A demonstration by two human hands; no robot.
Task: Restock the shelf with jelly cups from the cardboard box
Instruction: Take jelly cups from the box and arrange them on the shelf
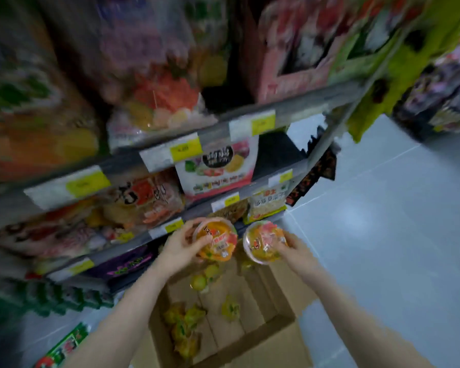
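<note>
My left hand [178,248] grips an orange jelly cup [218,241] with a printed lid, held above the open cardboard box [276,325]. My right hand [292,248] grips a second jelly cup [263,241] just to the right of the first. Both cups hover in front of the lower shelf edge [144,236]. Several yellow-green jelly cups [186,320] lie loose at the bottom of the box. The picture is blurred.
Shelves to the left and above carry bagged sweets [149,203] and a white fruit-print bag [218,166], with yellow price tags [186,150] on the rails. Pale floor tiles [383,221] spread to the right. A green packet [64,349] lies on the floor at the lower left.
</note>
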